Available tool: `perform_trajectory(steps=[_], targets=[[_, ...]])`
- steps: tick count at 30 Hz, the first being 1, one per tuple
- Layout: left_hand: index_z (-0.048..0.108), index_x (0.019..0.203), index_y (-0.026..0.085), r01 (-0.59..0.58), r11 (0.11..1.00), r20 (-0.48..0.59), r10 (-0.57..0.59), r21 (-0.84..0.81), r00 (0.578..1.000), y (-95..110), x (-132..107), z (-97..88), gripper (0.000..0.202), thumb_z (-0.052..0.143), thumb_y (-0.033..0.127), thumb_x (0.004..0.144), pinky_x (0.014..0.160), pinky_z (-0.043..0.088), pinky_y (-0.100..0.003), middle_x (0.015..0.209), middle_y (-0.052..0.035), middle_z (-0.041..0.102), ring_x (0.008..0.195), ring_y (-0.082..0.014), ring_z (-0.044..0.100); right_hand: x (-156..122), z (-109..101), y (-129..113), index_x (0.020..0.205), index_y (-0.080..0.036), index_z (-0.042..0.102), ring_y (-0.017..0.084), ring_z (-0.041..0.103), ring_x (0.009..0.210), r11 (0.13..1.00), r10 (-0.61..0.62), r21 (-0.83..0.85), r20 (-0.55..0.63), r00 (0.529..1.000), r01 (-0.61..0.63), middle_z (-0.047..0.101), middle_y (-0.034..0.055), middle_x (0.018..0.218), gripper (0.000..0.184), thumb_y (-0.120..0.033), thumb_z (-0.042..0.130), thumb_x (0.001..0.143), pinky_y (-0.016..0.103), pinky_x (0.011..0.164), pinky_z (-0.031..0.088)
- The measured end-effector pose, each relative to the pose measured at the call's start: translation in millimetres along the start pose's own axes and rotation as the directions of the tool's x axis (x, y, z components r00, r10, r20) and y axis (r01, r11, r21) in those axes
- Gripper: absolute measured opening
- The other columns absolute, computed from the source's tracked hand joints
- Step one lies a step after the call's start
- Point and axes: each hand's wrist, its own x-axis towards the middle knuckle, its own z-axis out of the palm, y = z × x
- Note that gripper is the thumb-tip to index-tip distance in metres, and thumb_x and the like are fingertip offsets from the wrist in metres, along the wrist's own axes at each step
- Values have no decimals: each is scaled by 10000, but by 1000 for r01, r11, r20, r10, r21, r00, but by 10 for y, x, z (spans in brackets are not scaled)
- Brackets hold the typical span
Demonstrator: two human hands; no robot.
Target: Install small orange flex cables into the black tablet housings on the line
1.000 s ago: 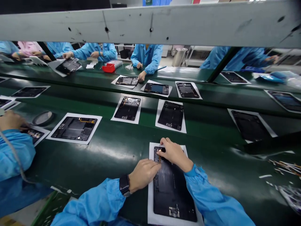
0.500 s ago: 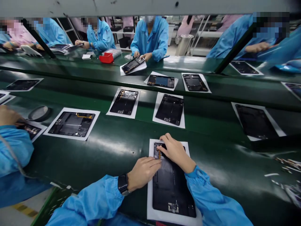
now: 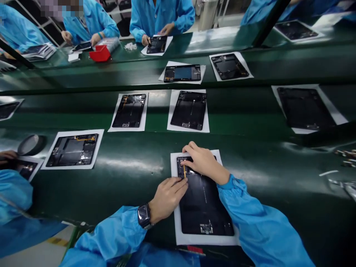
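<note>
While still bunching left hand and curling right hand over tablet, lower centre, now showing more orange strip. Can't tell if pinching it, so probably still mid-job.

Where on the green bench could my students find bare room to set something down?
Bare patches of green bench lie between the smartwatch and the sideways tablet housing to its upper left, and between the right sleeve and the white strip. It is crowded at the near tablet housing, where the left hand and right hand are at the orange flex cable.
</note>
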Motion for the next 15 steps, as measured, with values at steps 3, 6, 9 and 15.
perform_trajectory(steps=[3,6,9,15], targets=[[646,1105,123,-11,1000,1,10,25,1000,22,16,-10,205,493,118,969,860,545,-366,1207,-70,673,1051,-227,621,1,0,5,1091,-220,524,169,591,724,1000,3,2,3,1000,-3,551,37,1076,338,-424,678,870,302,600,363],[645,1103,115,-15,999,3,15,33,1000,29,30,-16,198,505,114,963,852,538,-363,1203,-73,674,1045,-229,618,0,3,11,1086,-216,521,167,585,713,1000,-4,-1,-11,1000,4,548,32,1072,337,-421,680,870,305,586,351],[643,1100,107,-19,999,6,19,30,1000,27,35,-15,188,524,116,955,841,531,-360,1201,-80,674,1043,-230,615,1,11,12,1084,-212,524,161,586,713,1000,-3,-1,-14,1000,3,546,33,1068,333,-411,683,869,298,584,341],[641,1102,101,-26,999,7,25,47,1000,25,35,-2,184,541,114,948,820,524,-366,1206,-86,670,1039,-240,613,0,22,18,1079,-208,525,158,585,710,1000,-15,0,-28,999,15,548,29,1058,341,-409,693,861,291,576,336]])
